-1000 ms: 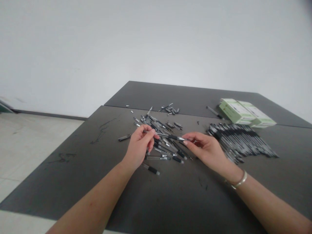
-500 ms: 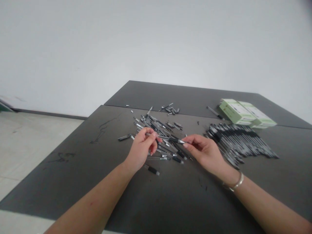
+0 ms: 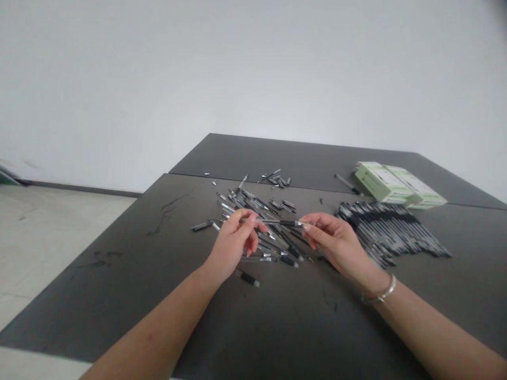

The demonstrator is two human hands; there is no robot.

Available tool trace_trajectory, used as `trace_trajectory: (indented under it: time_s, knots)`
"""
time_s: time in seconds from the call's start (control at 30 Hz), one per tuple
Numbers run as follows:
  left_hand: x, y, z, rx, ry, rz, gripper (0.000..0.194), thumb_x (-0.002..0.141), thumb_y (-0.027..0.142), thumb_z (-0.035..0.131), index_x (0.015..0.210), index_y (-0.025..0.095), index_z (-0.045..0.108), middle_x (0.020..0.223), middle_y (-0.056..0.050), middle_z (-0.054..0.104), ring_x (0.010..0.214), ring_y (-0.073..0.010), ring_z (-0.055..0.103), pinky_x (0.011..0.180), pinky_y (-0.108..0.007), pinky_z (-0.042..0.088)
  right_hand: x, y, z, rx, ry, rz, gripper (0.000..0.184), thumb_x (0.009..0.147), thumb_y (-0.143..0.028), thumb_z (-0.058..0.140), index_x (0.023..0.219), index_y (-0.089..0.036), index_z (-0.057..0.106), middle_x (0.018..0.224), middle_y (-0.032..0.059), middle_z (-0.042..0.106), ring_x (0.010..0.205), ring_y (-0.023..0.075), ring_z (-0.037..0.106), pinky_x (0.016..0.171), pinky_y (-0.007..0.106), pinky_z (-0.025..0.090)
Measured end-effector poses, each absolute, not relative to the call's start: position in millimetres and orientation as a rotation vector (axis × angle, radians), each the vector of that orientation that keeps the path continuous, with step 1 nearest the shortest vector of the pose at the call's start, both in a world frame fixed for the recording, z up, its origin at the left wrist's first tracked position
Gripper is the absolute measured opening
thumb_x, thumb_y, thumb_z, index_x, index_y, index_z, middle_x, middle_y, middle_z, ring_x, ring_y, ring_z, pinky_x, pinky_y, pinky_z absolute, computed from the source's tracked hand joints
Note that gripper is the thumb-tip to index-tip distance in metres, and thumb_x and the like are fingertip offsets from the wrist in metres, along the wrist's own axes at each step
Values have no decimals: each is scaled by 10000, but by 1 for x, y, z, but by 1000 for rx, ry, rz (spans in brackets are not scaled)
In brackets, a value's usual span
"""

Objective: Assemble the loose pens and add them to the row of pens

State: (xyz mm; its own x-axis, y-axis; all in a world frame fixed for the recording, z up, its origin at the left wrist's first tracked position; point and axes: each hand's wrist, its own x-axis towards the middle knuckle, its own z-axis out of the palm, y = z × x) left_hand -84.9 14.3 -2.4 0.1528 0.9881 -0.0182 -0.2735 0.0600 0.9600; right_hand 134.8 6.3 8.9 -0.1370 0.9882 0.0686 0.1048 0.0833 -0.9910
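A clear-barrelled pen (image 3: 288, 224) with a black grip is held nearly level between my two hands. My left hand (image 3: 236, 237) pinches its barrel end. At the other end, the fingers of my right hand (image 3: 330, 236) are closed round the silvery tip; whatever small part they cover is hidden. Below and behind the pen lies a loose heap of pens and pen parts (image 3: 273, 240), pointing in many directions. A wide row of pens (image 3: 396, 232) laid side by side is to the right of my right hand.
Two green-and-white boxes (image 3: 382, 182) stand behind the row, with a single pen (image 3: 347, 184) to their left. Several pen caps (image 3: 280, 181) lie past the heap. Dark smears (image 3: 162, 214) mark the left of the dark table (image 3: 130, 285); a white wall rises behind.
The pen has come up slightly and turned more level. My right hand has shifted a little to the right at its tip, while my left hand keeps its pinch.
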Motion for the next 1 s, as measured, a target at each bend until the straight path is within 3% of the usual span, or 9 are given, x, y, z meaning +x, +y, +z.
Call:
trace_trajectory:
  time_s: [0.27, 0.47, 0.63, 0.8, 1.0]
  knots:
    - [-83, 10, 1, 1158, 871, 1015, 253, 868, 377, 533, 992, 159, 568, 741, -26, 626, 381, -51, 459, 344, -172, 308, 131, 6, 13, -1026, -1216, 1411, 220, 754, -327, 711, 940, -215, 683, 692, -7, 576, 556, 103, 477, 498, 238, 393]
    - [-88, 16, 1, 1120, 967, 1158, 191, 841, 323, 558, 950, 166, 564, 710, 6, 588, 368, -38, 417, 337, -166, 285, 163, 17, 34, -1122, -1219, 1079, 223, 847, -417, 561, 819, -198, 589, 880, 77, 656, 578, 128, 547, 447, 242, 398]
    - [-92, 20, -4, 1101, 1021, 1231, 153, 799, 265, 582, 921, 175, 559, 717, 20, 576, 364, -34, 404, 330, -164, 277, 200, 27, 44, -1600, -1714, 882, 323, 841, -494, 539, 764, -187, 603, 507, 1, 555, 416, 125, 475, 426, 260, 360]
    - [-93, 23, -8, 1107, 1049, 1269, 152, 780, 236, 589, 917, 175, 560, 728, 25, 580, 364, -27, 395, 330, -160, 266, 216, 34, 35, -1891, -2249, 260, 297, 843, -460, 516, 835, -197, 651, 636, 27, 643, 595, 185, 594, 552, 281, 378]
    - [-94, 23, -7, 1117, 1058, 1265, 141, 781, 228, 578, 909, 171, 562, 732, 24, 580, 367, -24, 391, 335, -159, 267, 217, 37, 18, -2128, -2529, 126, 288, 840, -443, 501, 718, -208, 617, 729, 63, 676, 680, 216, 628, 551, 276, 349]
